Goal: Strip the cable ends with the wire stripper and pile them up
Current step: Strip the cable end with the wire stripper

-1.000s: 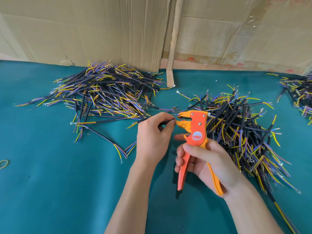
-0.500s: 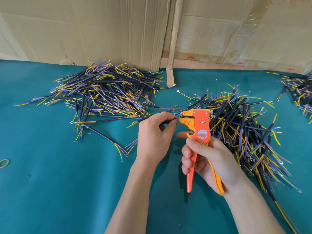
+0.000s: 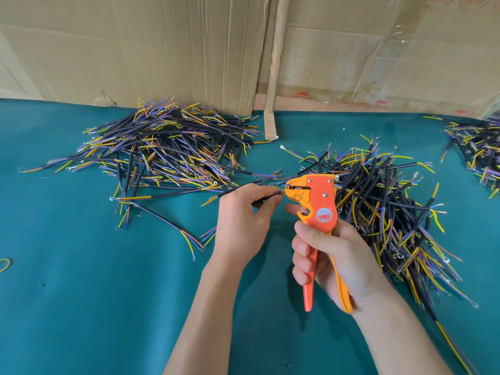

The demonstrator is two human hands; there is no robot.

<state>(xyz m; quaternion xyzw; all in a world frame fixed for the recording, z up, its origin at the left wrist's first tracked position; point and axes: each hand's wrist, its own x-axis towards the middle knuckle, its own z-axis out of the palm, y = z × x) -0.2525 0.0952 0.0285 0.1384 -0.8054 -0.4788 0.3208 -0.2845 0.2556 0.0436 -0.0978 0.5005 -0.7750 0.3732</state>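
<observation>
Left hand [image 3: 244, 220]: curled, thumb and forefinger pinching a black cable [image 3: 238, 191] just short of its end; the knuckles face the camera.
Cable: runs from the pinch away to the far left, its black jacket lying over the green table cover [image 3: 108, 307]; the coloured cores at the pinched end point right, at the nose of the tool.
Right hand [image 3: 332, 263]: wrapped round both handles of the wire stripper [image 3: 320, 204], fingers over the red handle, palm against the yellow one; the forefinger sticks out below the tool's head.
Wire stripper: orange and yellow, head up and turned left, handles slanting down towards the near edge. Its mouth sits at the cable's tips; whether the cores are already inside the mouth is hard to make out.
Left pile [image 3: 167, 155]: a broad heap of black cables with yellow, blue and purple cores, far left of the hands, reaching back to the cardboard.
Right pile [image 3: 392, 212]: a denser heap just behind and right of the stripper, trailing towards the near right.
Far-right pile [image 3: 479, 155]: a smaller heap cut off by the frame's edge.
Cardboard wall [image 3: 162, 50]: stands along the far edge of the table.
Wooden strip [image 3: 273, 77]: leans upright between two cardboard sheets.
Rubber band [image 3: 5, 264]: lies at the left edge of the cover.
</observation>
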